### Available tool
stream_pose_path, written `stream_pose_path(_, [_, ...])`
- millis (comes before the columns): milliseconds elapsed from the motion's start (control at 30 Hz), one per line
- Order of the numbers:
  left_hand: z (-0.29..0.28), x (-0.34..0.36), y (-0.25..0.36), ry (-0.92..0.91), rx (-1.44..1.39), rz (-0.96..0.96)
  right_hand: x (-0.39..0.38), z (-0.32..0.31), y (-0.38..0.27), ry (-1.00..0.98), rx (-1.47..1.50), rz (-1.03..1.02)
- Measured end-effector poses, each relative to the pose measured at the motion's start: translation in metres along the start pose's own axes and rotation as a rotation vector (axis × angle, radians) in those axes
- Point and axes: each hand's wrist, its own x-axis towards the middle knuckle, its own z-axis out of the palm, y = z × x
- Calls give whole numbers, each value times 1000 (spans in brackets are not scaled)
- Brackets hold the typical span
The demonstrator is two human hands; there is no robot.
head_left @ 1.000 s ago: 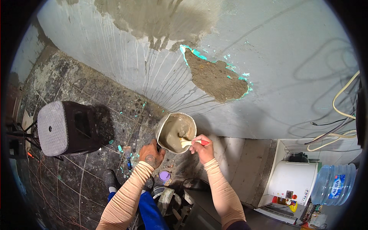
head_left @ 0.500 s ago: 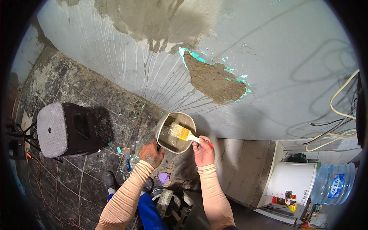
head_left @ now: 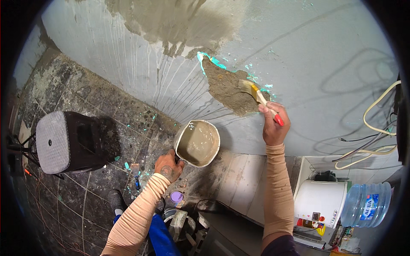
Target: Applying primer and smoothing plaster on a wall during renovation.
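- At the left, a stool (head_left: 51, 143) with a pale textured seat and dark sides lay tipped on the dark tiled floor (head_left: 72, 190).
- Right of it, a small blue object (head_left: 137, 183) lay among turquoise flakes; it was too small to identify.
- The left hand (head_left: 169, 167) had its fingers curled in a grip at the container's lower-left side, its hold partly hidden.
- Just below that hand, a round purple item (head_left: 176, 196) lay on the floor.
- The container (head_left: 219, 144), with its pale rim, held a grey-beige liquid (head_left: 200, 138).
- Above it, a rough brown patch (head_left: 226, 89) edged in turquoise showed in the grey wall (head_left: 320, 64).
- The brush (head_left: 256, 92) slanted across the patch's right part, bristles toward the upper left.
- The right hand (head_left: 276, 123) pinched the brush's white, red-ended handle between thumb and fingers.
- Farther right were a white appliance (head_left: 316, 200), a clear blue bottle (head_left: 366, 205) and a cream cable (head_left: 369, 113).
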Motion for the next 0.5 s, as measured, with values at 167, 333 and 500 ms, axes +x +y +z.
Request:
stream_pose_path(167, [-1,-4,-6,36,1,-5,-40,-22,16,-305,-103,54])
stream_pose_path(333, [3,-2,-16,34,37,-3,5,-16,-29,-225,-8,46])
stream_pose_path(500, [0,-5,-18,41,10,9,35,22,-22,-237,23,-221])
